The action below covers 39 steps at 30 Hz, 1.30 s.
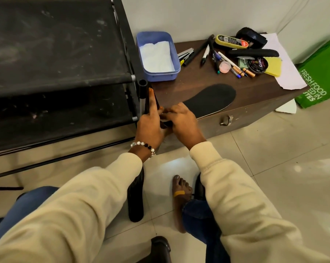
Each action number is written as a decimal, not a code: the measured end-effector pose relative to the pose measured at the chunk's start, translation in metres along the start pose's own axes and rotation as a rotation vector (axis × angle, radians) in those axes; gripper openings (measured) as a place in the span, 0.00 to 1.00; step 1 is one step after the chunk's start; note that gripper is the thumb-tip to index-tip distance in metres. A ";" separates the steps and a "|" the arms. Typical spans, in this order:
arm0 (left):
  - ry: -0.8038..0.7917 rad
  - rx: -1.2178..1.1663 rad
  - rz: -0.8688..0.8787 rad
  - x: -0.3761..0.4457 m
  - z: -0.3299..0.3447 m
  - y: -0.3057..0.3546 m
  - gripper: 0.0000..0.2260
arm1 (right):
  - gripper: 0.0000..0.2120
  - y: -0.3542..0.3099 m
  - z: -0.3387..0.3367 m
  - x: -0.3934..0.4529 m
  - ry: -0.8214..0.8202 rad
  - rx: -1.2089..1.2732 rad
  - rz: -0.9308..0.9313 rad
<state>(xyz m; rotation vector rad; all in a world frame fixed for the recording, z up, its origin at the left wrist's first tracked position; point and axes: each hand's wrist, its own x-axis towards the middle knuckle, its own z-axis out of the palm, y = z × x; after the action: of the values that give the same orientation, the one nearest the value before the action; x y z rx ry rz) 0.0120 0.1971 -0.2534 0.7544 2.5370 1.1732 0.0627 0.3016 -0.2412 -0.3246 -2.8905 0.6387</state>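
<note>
Pale floor tiles run under a dark wooden bench (255, 90) set against a white wall, and we measure everything from that bench. At its near left corner, our left hand (151, 126) grips a thin black piece (157, 103) stood upright on edge, with the index finger laid straight up along it and the thumb closed behind. Our right hand (181, 122) meets it just beside that corner, fingers curled over the piece's lower end and pinching it, so both hands have hold of the same thing. On the bench front edge, touching the right hand's knuckle side, lies a flat black insole (211, 98), toe pointing right. Toward the bench's back left stands a blue tub (158, 74) lined with white tissue. Across the back right we see scattered pens (205, 54), a polish tin (258, 64) and a yellow sponge (274, 66). Left of the bench stands a black shoe rack (56, 54), and a green bag (320, 76) leans at its right end
</note>
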 end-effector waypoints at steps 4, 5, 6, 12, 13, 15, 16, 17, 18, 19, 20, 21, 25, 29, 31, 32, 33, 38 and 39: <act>0.050 -0.040 0.001 0.002 0.004 -0.002 0.50 | 0.09 0.004 -0.003 0.001 0.112 -0.045 -0.058; 0.060 -0.063 0.006 0.001 0.005 -0.002 0.50 | 0.10 0.007 -0.004 0.002 0.127 -0.049 -0.059; 0.071 -0.067 0.008 0.000 0.006 -0.001 0.50 | 0.10 0.011 -0.004 0.003 0.127 -0.057 -0.060; 0.082 -0.105 -0.015 0.006 0.012 0.000 0.50 | 0.13 0.013 -0.002 0.004 0.015 -0.025 -0.019; 0.079 -0.123 -0.022 0.008 0.014 0.000 0.51 | 0.12 0.015 -0.002 0.004 0.011 -0.073 -0.069; 0.080 -0.137 -0.022 0.010 0.016 -0.001 0.53 | 0.11 0.021 -0.003 0.006 -0.052 -0.148 -0.140; 0.079 -0.138 -0.029 0.011 0.016 -0.001 0.54 | 0.12 0.024 -0.004 0.007 -0.080 -0.162 -0.141; 0.076 -0.134 -0.043 0.012 0.016 -0.001 0.54 | 0.13 0.027 -0.005 0.009 -0.087 -0.128 -0.088; 0.070 -0.128 -0.058 0.012 0.016 0.000 0.55 | 0.14 0.027 -0.008 0.012 -0.068 -0.086 -0.004; 0.064 -0.119 -0.069 0.013 0.016 0.000 0.56 | 0.14 0.027 -0.009 0.016 -0.045 -0.009 0.097; 0.057 -0.113 -0.076 0.013 0.017 0.000 0.56 | 0.13 0.027 -0.010 0.019 -0.002 0.068 0.176; 0.058 -0.109 -0.080 0.014 0.018 0.001 0.56 | 0.13 0.025 -0.011 0.020 0.030 0.082 0.193; 0.070 -0.114 -0.115 0.016 0.020 0.002 0.52 | 0.11 0.014 0.001 0.014 -0.051 -0.008 -0.001; 0.101 -0.023 -0.104 0.016 0.021 0.001 0.43 | 0.20 0.009 0.005 0.005 -0.054 0.050 -0.075; 0.071 -0.015 -0.094 0.016 0.023 0.000 0.48 | 0.23 0.015 0.003 0.007 -0.005 0.019 -0.040; 0.063 -0.018 -0.093 0.017 0.024 0.000 0.49 | 0.21 0.016 0.002 0.010 -0.007 0.013 -0.018; 0.063 -0.016 -0.098 0.017 0.023 0.001 0.49 | 0.18 0.017 0.001 0.012 -0.019 -0.024 -0.016; 0.010 0.025 -0.060 0.023 0.022 0.004 0.51 | 0.13 0.018 -0.028 0.005 -0.001 0.073 0.003; -0.030 0.057 -0.059 0.024 0.021 0.005 0.51 | 0.13 0.021 -0.038 0.000 0.015 0.182 0.147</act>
<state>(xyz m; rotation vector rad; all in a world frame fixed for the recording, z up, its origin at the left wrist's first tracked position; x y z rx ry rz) 0.0022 0.2263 -0.2630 0.7003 2.5596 1.0674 0.0737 0.3354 -0.2167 -0.5164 -2.7861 0.9118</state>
